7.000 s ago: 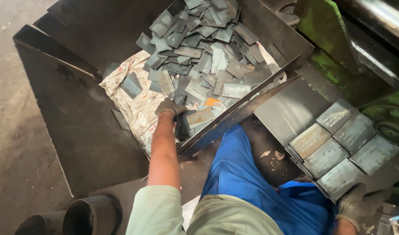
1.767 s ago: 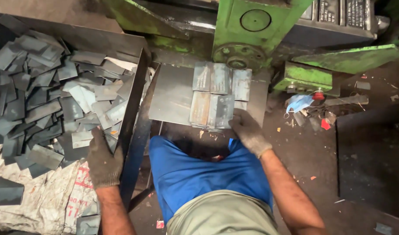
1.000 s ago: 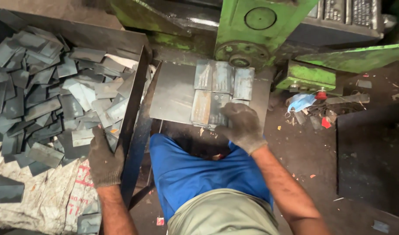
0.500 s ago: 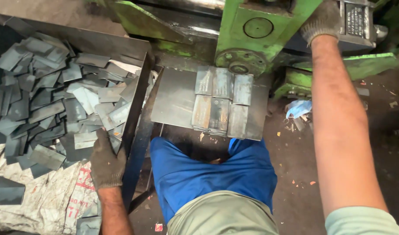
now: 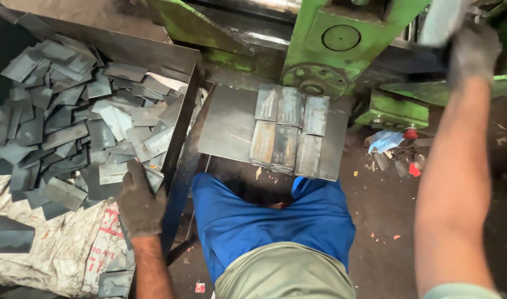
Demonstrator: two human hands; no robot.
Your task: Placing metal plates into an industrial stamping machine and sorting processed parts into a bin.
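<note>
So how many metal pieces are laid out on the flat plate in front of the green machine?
6, in two rows of three on the flat plate: back row; front row. None looks hidden.

Gloved left hand (image 5: pixel 138 202) rests on metal blanks (image 5: pixel 71 127) in the bin; gloved right hand (image 5: pixel 474 50) reaches up to the green press (image 5: pixel 342 50)

Dark knit gloves on both hands (image 5: pixel 140 202), blue trousers, khaki shirt, poss. pale-green sleeve.
</note>
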